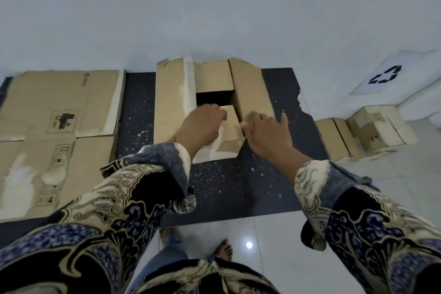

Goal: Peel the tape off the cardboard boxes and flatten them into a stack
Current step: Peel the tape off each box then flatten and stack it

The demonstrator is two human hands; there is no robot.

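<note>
On the dark speckled mat (pixel 214 186), our left hand (pixel 199 124) and right hand (pixel 265 132) curl fingers onto the near flap of the open brown cardboard box (pixel 250 93); actual grip we cannot tell. Judged step: opening flaps to flatten; next we press it flat, then move it onto the flattened printed cardboard sheet (pixel 59 122) at left.

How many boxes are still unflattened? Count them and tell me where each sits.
3: the open box under both hands on the dark mat, and two closed boxes on the floor at right. Others may be out of view.

Dim, soft blur, wide-angle edge distortion.
</note>
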